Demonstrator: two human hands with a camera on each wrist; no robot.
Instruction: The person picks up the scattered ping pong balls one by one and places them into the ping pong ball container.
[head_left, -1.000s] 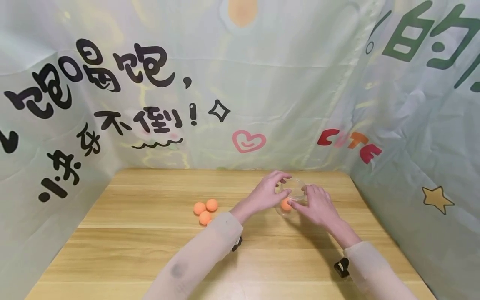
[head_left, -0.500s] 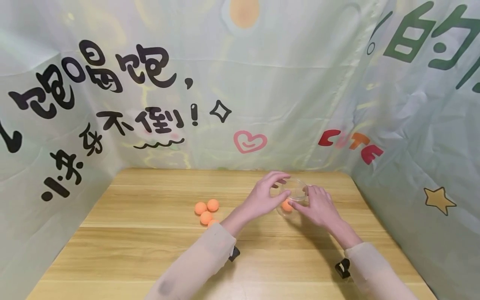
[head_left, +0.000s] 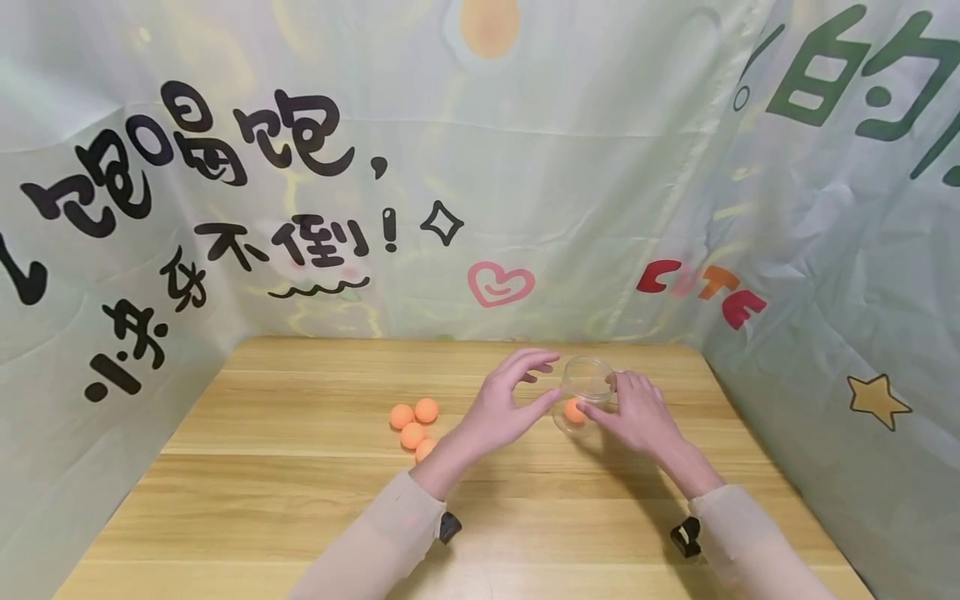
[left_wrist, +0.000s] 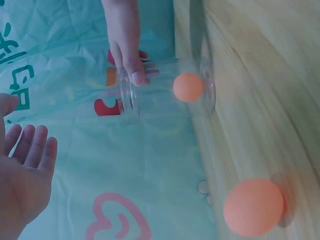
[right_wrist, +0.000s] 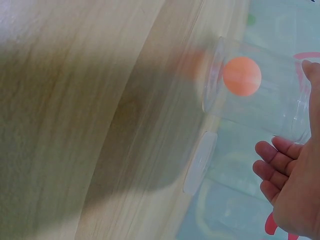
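A clear jar point(head_left: 588, 382) stands upright on the table at the right with its mouth uncovered. One orange ping-pong ball point(right_wrist: 242, 76) lies inside, near the bottom. My right hand point(head_left: 637, 412) grips the jar near its rim, thumb on the near side and fingers on the right. Just left of the jar, my left hand point(head_left: 498, 404) is held apart from it, fingers spread and loosely bent, with nothing in them. Several more orange ping-pong balls point(head_left: 412, 435) sit loose on the table beyond my left forearm, one partly hidden by it.
The wooden table point(head_left: 300, 500) is enclosed by printed cloth point(head_left: 585, 208) at the back and sides. A flat, pale round disc, like a lid point(right_wrist: 200, 162), lies on the table beside the jar in the right wrist view.
My left hand has drawn back from the jar mouth, down and to the left. More of the fourth loose ball shows beside the forearm. My right hand stays on the jar.
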